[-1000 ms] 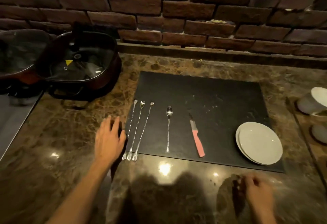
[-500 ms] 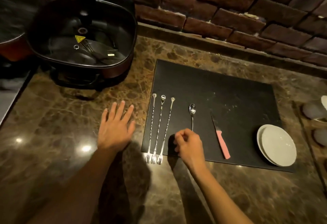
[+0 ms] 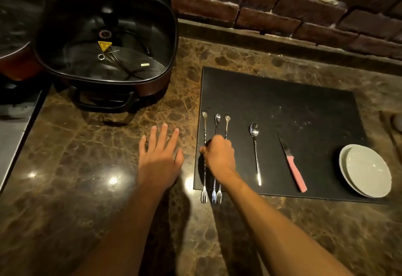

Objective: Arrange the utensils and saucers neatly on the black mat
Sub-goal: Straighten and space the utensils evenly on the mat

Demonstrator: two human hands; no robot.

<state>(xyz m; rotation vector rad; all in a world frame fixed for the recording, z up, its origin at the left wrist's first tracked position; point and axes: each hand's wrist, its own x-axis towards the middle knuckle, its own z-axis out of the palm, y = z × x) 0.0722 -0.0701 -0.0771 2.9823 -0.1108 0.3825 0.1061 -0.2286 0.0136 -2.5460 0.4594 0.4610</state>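
Pinching the middle of three long forks (image 3: pixel 215 158) at the black mat's (image 3: pixel 282 101) left edge, the right hand (image 3: pixel 218 158) is curled, likely to straighten them; the left hand (image 3: pixel 159 156) is spread flat on the counter (image 3: pixel 87 166) for support.

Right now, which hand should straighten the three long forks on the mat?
Right. The right hand is already closed over the three long forks at the black mat's left edge. The left hand lies flat on the counter, beside the mat.
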